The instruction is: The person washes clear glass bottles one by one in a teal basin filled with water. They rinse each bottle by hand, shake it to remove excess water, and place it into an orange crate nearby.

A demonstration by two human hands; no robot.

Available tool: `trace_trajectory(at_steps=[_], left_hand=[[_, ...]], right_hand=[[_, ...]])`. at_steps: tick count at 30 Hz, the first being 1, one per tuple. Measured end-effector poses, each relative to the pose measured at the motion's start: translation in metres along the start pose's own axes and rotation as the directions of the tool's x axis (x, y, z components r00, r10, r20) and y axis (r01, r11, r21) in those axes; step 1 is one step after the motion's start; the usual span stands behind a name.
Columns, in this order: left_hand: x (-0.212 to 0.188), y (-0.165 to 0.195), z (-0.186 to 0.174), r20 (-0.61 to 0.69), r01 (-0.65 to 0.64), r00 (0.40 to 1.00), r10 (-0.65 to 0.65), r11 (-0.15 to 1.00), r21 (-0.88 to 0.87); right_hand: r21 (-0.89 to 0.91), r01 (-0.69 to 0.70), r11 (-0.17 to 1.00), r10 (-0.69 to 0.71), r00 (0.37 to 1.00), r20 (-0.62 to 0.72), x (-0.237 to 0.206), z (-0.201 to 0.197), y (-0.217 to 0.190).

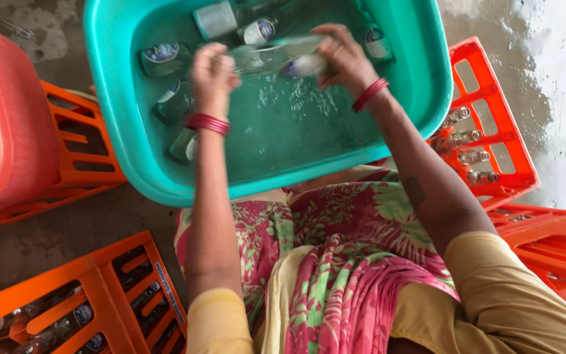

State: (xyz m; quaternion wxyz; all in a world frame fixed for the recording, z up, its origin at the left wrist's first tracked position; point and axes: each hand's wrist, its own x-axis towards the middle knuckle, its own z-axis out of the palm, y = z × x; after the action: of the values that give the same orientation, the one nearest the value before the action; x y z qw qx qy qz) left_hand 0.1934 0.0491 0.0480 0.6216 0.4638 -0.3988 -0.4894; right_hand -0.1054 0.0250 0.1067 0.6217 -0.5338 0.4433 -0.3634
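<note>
A teal tub (420,85) of water sits among orange crates (492,124). Over it, a clear glass bottle (276,58) lies level, long axis left-right, its blurred ends unreadable. The left hand (212,73) and right hand (342,58), 2 in all, have fingers clamped on its ends.

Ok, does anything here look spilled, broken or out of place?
Nothing looks broken. The left hand and right hand hold a clear glass bottle level over the teal tub, where other bottles lie soaking. The one oddity is a pale wet patch on the floor at upper right.
</note>
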Motion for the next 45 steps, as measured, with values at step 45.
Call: trace_trajectory(at_steps=[45], left_hand=[[0.000, 0.002, 0.049, 0.092, 0.108, 0.993, -0.072, 0.860, -0.499]], right_hand=[[-0.019, 0.582, 0.813, -0.582, 0.812, -0.039, -0.033, -0.018, -0.067]])
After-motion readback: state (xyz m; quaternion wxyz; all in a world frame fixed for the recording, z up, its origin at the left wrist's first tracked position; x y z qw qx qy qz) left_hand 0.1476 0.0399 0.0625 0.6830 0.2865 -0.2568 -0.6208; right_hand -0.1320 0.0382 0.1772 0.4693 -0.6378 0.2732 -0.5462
